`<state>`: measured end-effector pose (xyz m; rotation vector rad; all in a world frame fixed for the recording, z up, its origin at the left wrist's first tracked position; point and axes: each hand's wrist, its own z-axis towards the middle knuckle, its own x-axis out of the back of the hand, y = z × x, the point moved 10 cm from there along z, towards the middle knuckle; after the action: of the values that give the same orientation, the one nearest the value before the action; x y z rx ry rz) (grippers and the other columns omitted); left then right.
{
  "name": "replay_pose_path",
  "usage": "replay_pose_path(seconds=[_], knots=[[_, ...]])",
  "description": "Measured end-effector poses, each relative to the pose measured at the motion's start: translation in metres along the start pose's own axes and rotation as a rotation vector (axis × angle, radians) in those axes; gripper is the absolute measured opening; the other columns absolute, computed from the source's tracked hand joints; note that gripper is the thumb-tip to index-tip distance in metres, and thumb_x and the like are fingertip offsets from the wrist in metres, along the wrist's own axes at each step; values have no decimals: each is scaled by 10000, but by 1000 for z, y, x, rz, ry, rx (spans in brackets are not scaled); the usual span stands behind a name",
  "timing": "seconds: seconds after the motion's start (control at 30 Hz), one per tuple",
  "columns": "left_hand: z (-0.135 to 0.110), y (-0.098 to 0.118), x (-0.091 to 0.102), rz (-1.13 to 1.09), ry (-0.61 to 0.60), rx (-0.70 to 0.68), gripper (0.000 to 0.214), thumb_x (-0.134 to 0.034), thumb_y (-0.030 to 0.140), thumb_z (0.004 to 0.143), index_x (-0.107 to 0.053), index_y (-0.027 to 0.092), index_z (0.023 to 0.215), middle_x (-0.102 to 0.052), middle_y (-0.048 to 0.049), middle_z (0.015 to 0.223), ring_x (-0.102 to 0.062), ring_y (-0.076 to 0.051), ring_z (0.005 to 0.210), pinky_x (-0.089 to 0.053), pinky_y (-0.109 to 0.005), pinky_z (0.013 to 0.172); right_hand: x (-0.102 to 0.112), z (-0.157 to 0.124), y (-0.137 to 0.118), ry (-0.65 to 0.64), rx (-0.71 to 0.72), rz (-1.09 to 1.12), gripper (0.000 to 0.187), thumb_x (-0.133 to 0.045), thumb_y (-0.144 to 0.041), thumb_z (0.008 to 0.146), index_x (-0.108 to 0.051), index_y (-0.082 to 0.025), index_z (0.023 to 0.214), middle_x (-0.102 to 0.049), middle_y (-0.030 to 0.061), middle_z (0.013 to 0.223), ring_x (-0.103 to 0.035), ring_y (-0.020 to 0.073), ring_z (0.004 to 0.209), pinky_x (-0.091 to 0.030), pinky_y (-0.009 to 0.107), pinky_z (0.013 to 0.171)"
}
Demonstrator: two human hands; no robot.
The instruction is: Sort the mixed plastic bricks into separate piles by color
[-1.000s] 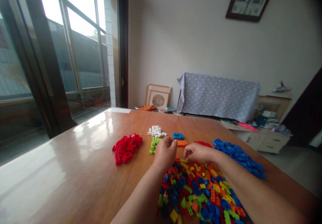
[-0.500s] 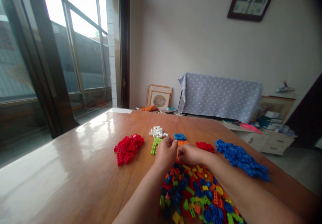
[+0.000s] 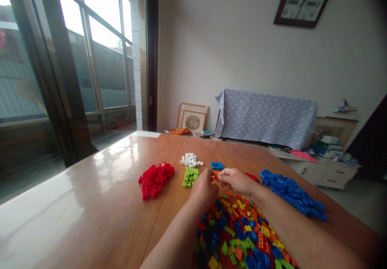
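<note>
My right hand [image 3: 235, 179] is closed in a pinch at an orange brick [image 3: 215, 175], just beyond the mixed heap. Facing it, my left hand [image 3: 203, 187] has its fingers curled together by the same orange spot; what lies in them is hidden. Other orange pieces there may be covered by my fingers. Left of my left hand sits a block of lime green bricks [image 3: 190, 176], with white bricks [image 3: 190, 159] behind it. Blue bricks [image 3: 217, 165] lie just past my fingertips. Below my wrists spreads a heap of mixed coloured bricks [image 3: 238, 232].
A pile of red bricks [image 3: 155, 180] lies to the left on the wooden table [image 3: 99, 208]. At the right is a long pile of blue pieces [image 3: 293, 194]. Some red bricks [image 3: 252, 176] show partly behind my right wrist. A cloth-covered object [image 3: 266, 116] stands beyond the table.
My right hand has lifted and turned, its fingertips now at the orange brick. My left hand has shifted slightly right and down, uncovering more of the green bricks. The view has moved slightly.
</note>
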<state>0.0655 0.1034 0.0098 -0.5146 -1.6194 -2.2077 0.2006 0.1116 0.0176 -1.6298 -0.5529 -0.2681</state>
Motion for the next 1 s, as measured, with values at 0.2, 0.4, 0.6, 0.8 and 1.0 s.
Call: replay_pose_path(seconds=[0.2, 0.4, 0.6, 0.8, 1.0], knots=[[-11, 39, 4, 54, -5, -213, 295, -639, 206, 777, -577, 229, 1064, -661, -37, 951, -599, -175, 843, -422, -247, 701, 7, -18, -2, -5, 21, 91, 185, -627, -338, 788, -596, -155, 782, -579, -17, 645, -479, 90, 557, -318, 191, 492], [-12, 53, 3, 140, -49, -304, 189, -598, 190, 783, -614, 212, 969, -639, -31, 912, -581, -167, 823, -427, -243, 717, 41, -50, 3, 61, 75, 98, 392, -629, -542, 830, -648, -164, 932, -628, 4, 736, -521, 109, 598, -370, 216, 549], [-7, 42, 2, 177, -38, -281, 233, -573, 130, 751, -618, 208, 965, -635, -25, 905, -574, -157, 820, -425, -242, 727, 114, -77, 54, 313, 52, 203, 419, -590, -591, 849, -649, -194, 969, -576, -30, 695, -445, 95, 552, -286, 214, 498], [-3, 35, 3, 159, -22, -236, 282, -567, 93, 710, -606, 206, 966, -630, 8, 817, -570, -140, 765, -418, -236, 719, 141, -68, 73, 439, 194, -114, 346, -523, -499, 899, -654, -184, 844, -598, -14, 660, -528, 140, 636, -362, 247, 594], [6, 17, -1, 94, 15, -164, 284, -574, 166, 742, -605, 205, 1022, -641, 26, 755, -581, -133, 704, -419, -220, 656, 146, -60, 78, 500, 186, -445, 266, -523, -397, 912, -648, -206, 775, -662, 7, 675, -570, 151, 645, -320, 244, 590]])
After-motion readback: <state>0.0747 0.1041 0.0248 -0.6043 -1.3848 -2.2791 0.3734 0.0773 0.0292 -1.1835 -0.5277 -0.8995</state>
